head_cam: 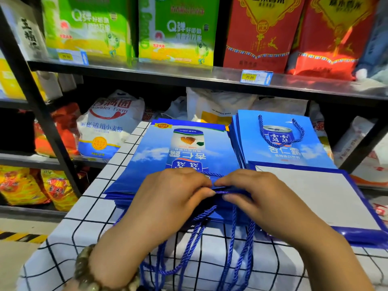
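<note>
The step in hand looked like opening the mouth of a flat blue glossy paper gift bag, which lay topmost on a stack of like blue bags. At the stack's near edge the left hand and right hand each pinched the bag's rim, fingertips almost meeting. Blue twisted rope handles hung below that edge over the black-and-white checked cloth under the stack. Next, the rim's two layers would probably need parting without creasing the paper. The fingers hid the rim, so whether it had opened could not be told. A grey-faced blue bag right of the stack ran out of frame.
</note>
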Demonstrator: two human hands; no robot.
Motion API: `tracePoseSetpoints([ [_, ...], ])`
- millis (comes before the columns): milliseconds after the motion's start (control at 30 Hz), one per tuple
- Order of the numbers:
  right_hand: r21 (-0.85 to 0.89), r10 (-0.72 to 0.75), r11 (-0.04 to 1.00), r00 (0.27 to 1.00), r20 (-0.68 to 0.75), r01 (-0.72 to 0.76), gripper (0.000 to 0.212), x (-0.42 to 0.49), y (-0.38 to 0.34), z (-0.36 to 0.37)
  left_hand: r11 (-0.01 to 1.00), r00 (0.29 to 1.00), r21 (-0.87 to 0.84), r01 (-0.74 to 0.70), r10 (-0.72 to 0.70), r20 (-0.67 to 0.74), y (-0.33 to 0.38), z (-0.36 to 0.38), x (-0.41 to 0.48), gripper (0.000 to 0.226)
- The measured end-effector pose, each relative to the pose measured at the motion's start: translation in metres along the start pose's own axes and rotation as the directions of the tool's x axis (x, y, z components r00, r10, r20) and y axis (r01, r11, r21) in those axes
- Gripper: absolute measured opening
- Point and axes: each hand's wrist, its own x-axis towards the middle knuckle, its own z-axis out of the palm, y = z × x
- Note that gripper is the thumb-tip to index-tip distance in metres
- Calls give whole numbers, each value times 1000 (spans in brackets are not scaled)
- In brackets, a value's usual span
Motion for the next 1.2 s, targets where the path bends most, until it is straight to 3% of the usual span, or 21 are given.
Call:
tracePoseSetpoints([
  [133, -74, -25, 997, 999, -33, 22, 27, 7, -3, -15, 997, 998, 77, -31, 26, 63, -2, -9, -2, 58],
  [233, -226, -138, 971, 962, -235, 84, 21, 12, -5, -19, 976, 996, 206, -76, 65, 57, -5, -15, 2, 43],
  [300, -248, -157, 968, 855, -494, 35, 24, 14, -8, -14, 993, 998, 109, -37, 43, -50, -6, -20, 5, 40],
  [367, -157, -100, 987, 684, -723, -21, 34, 15, -15, -9, 998, 968, -64, -4, -12, -250, -5, -22, 7, 37],
  [433, -23, -29, 1000, 577, -816, 17, 48, 19, -27, -3, 982, 894, -184, -50, -38, -446, 4, -24, 9, 35],
  [467, 36, -1, 998, 594, -804, 50, 52, 23, -33, 1, 973, 845, -211, -90, -37, -533, 10, -26, 9, 33],
  [567, 179, -39, 967, 802, -597, 180, 44, 35, -50, 9, 923, 689, -306, -233, -65, -721, 29, -36, 10, 25],
  [667, 290, -106, 928, 912, -395, 233, 63, 39, -60, 12, 737, 583, -551, -393, -264, -768, 45, -34, 13, 25],
  [767, 259, -95, 945, 928, -361, 198, 68, 37, -53, 4, 334, 574, -784, -524, -542, -614, 56, -20, 20, 27],
  [900, 90, -69, 993, 988, -139, 82, 73, 30, -38, -4, 1, 581, -891, -454, -758, -296, 57, 9, 20, 38],
  [1033, 18, -48, 999, 991, 127, 46, 61, 25, -26, 0, -230, 650, -944, -238, -760, 21, 55, 33, 10, 42],
  [1100, 2, -36, 999, 981, 190, 37, 56, 26, -20, 3, -345, 734, -934, -90, -657, 172, 53, 34, -1, 54],
  [1167, 57, -16, 998, 979, 205, 5, 56, 28, -12, 3, -362, 789, -928, 85, -545, 285, 44, 30, -15, 75],
  [1200, 102, -4, 995, 979, 206, -17, 56, 30, -8, 3, -331, 797, -928, 171, -507, 328, 40, 26, -21, 71],
])
